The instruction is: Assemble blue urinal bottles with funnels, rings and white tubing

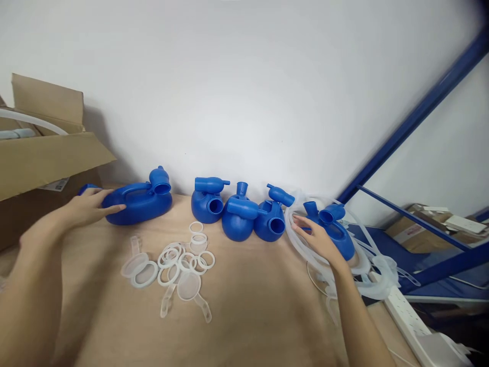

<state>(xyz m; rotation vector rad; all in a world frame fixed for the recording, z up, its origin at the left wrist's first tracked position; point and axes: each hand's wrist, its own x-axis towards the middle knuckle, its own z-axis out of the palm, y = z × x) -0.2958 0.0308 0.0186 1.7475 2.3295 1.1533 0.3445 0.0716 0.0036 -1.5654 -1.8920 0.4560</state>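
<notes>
My left hand (89, 206) is at the near end of a blue handled plastic bottle (139, 206), with thumb and fingers apart. The bottle lies on its side at the left, a blue spouted piece (159, 181) by its handle. Behind my left fingers shows the edge of another blue part (88, 187). At the right, my right hand (315, 239) has its fingers apart beside a coil of clear tubing (301, 247). Another blue bottle (342, 239) stands just behind that hand, partly covered by it. Whether the fingertips touch the tubing, I cannot tell.
Three more blue bottles (237, 227) stand along the wall. White sealing rings (206, 260) and clear strapped caps (189, 285) lie on the brown tabletop (260, 306). An open cardboard box (49, 158) is at left; a blue metal frame (416, 114) and white power strip (407, 318) are at right.
</notes>
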